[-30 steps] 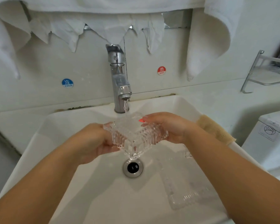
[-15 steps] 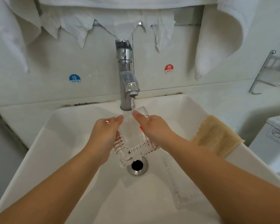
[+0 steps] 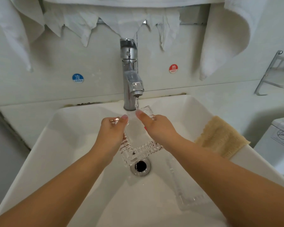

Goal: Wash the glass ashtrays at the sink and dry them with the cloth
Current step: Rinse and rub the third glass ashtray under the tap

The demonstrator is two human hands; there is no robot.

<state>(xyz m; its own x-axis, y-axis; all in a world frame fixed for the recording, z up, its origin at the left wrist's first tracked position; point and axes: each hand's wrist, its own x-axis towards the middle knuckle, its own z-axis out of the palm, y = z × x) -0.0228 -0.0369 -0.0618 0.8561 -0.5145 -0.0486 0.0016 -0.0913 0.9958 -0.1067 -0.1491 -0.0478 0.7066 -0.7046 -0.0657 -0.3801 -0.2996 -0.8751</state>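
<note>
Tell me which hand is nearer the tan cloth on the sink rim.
Right. The right hand grips the ashtray on the side toward the tan cloth, though apart from it; the left hand grips the ashtray's far side, farther away.

Blue round sticker [image 3: 77, 78] on the wall left of the tap: a Chinese character above "COLD". Red round sticker [image 3: 173, 68] on the wall right of the tap: a Chinese character above "HOT". Crossed-circle sign [image 3: 282, 134] on the white toilet tank lid, symbol unreadable.

White towels [image 3: 223, 40] overhead, chrome rack [image 3: 272, 74] (perhaps a shelf) rightward
</note>
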